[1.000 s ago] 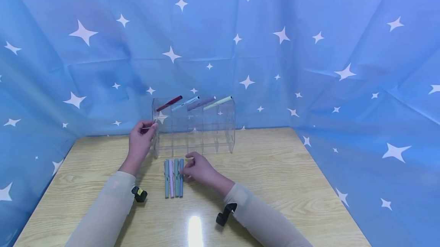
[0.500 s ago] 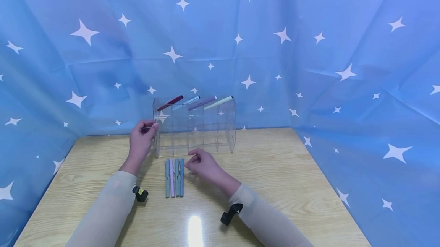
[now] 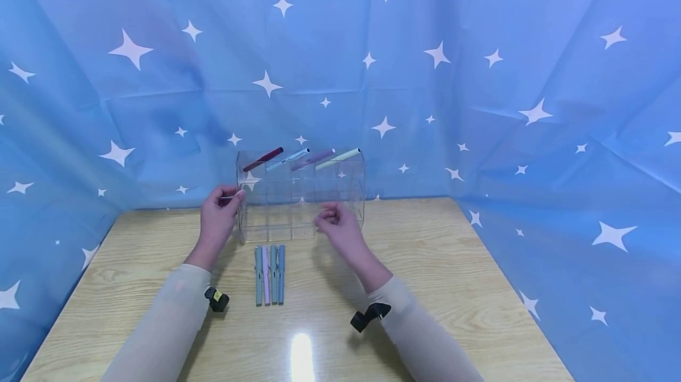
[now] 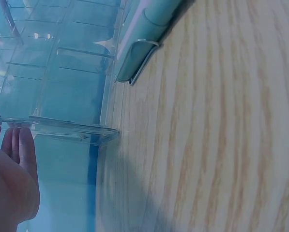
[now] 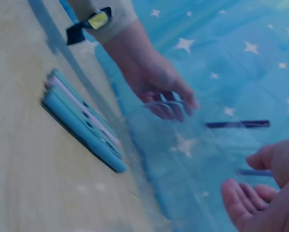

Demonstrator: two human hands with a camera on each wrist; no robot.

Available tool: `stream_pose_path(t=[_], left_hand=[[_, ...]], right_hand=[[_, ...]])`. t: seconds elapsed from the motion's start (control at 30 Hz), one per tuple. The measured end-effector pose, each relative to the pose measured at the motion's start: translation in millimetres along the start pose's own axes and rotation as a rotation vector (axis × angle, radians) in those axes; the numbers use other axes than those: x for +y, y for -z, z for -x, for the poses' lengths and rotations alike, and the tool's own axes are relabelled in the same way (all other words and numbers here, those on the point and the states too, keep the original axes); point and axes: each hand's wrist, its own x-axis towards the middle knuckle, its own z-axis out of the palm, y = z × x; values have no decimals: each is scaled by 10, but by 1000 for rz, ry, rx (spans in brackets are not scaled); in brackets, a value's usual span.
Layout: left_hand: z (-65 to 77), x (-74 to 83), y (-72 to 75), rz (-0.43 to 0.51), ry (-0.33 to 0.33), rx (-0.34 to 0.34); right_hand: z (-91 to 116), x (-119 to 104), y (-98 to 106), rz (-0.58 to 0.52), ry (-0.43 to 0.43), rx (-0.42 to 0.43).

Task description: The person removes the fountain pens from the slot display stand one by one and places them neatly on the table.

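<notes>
A clear plastic pen rack (image 3: 302,213) with several compartments stands at the back of the table. Pens lean in its top row: a dark red pen (image 3: 263,159), a light blue one, a purple one and a pale green one (image 3: 339,159). My left hand (image 3: 219,213) holds the rack's left side panel, its fingers (image 4: 27,150) against the panel in the left wrist view. In front of the rack's right half hovers my right hand (image 3: 343,231), fingers loosely bent around nothing. Several capped pens (image 3: 269,275), blue, teal and lilac, lie side by side before the rack.
A blue cloth (image 3: 404,74) with white stars hangs right behind the rack and along both sides. The wooden table (image 3: 436,275) extends to the right and toward the front. Small black cameras (image 3: 370,316) are strapped at both wrists.
My right hand has left the row of pens, moving right and up to the front of the rack. The left hand stays on the rack's side; the pens lie as before.
</notes>
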Motion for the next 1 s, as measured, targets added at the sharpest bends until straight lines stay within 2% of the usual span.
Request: stream_pose_path(t=[0.27,0.53,0.67,0.83,1.0], left_hand=[[4,19,1,0,14,-6],[3,18,27,-8,11,3],[1,3,34,-1,8,3],[-3,-16,20,-1,2,7],[0,-8,3,-5,-3,1]], right_hand=[[-209,-163,219,5,98,231],[-503,-367,313,-94,164,390],[-649,-432,307,-136,163,407],[-801,-461,293,-209,140,361],[-916,-458,291,-229,117,354]])
